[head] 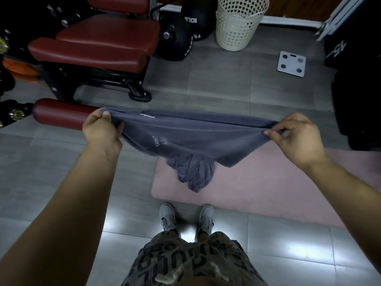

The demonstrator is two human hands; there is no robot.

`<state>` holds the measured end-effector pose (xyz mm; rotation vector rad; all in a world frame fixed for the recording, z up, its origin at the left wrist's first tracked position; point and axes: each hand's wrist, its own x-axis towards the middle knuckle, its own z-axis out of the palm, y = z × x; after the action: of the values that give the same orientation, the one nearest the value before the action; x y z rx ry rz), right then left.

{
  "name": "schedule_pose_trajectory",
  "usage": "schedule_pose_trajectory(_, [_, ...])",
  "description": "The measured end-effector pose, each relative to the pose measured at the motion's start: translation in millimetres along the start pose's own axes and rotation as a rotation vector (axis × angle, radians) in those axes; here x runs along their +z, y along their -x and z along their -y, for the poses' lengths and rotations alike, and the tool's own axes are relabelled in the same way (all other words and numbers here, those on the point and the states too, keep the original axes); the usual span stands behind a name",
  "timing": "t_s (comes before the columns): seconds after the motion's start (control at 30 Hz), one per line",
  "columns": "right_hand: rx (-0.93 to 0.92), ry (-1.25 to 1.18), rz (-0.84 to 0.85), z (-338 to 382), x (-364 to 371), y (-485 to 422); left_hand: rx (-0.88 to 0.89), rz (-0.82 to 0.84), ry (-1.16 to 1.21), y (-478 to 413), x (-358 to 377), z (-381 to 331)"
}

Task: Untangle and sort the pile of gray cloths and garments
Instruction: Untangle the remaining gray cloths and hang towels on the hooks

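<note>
A person stands on a grey tiled floor and holds a slate-grey terry cloth with small white lettering stretched out at about waist height between both hands. The left hand has its grip closed on the cloth's left corner, thumb pressed on top and fingers curled beneath the bunched fabric. The right hand has its grip closed on the opposite end, pinching the edge between thumb and forefinger while the other fingers curl loosely. The top edge runs taut from hand to hand, and the rest of the cloth sags below it into a drooping point on the right side. Directly under the held cloth, a crumpled heap of grey garments lies on a pale pink rectangular mat spread on the floor, partly hidden by the hanging fabric. Just in front of the mat's near edge are the person's light grey sneakers, below patterned dark shorts. Farther back stand a dark red padded exercise bench on a black frame, black weighted balls beside it, a cream perforated plastic basket and a white square bathroom scale lying flat on the tiles.
</note>
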<state>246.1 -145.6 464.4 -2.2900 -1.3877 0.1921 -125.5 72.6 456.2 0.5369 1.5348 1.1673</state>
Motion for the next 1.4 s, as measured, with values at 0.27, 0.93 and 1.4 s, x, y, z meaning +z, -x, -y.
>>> schedule_pose_trajectory(0.27, [0.004, 0.092, 0.259, -11.1, -0.1, -4.3, 0.011, 0.015, 0.016, -0.9, 4.5, -4.2])
schedule_pose_trajectory(0.93, [0.451, -0.508, 0.240, -6.4, -0.5, -8.9, -0.024, -0.083, -0.088, -5.3, -18.9, 11.1])
schedule_pose_trajectory(1.4, [0.526, -1.135, 0.294, -0.7, -21.1, -3.4, -0.102, -0.034, -0.145, -1.6, -23.5, 22.3])
